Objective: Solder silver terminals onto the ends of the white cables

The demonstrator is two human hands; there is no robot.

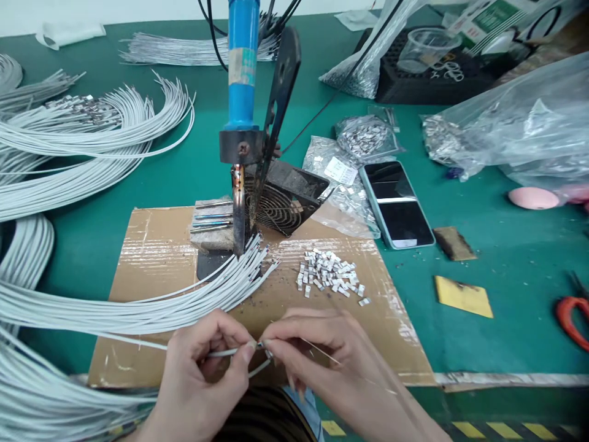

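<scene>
My left hand [209,362] is closed, thumb and forefinger pinching a white cable [222,353] near its end. My right hand [317,353] is closed too, its fingertips meeting the left ones at the cable's tip. A thin pale wire [324,352] runs through the right hand and trails toward the wrist. Whatever tiny part sits between the fingertips is mostly hidden. Just beyond, a bundle of white cables [151,310] lies across a cardboard sheet [161,245]. Small silvery metal pieces [329,273] are piled on the cardboard, beyond my right hand.
A blue-handled soldering iron [243,67] points tip-down over the bundle, beside a small black fan [285,196]. More cable coils [78,147] fill the left side. At right lie a phone [396,205], a yellow sponge [463,296], red-handled scissors [572,322] and plastic bags [515,123].
</scene>
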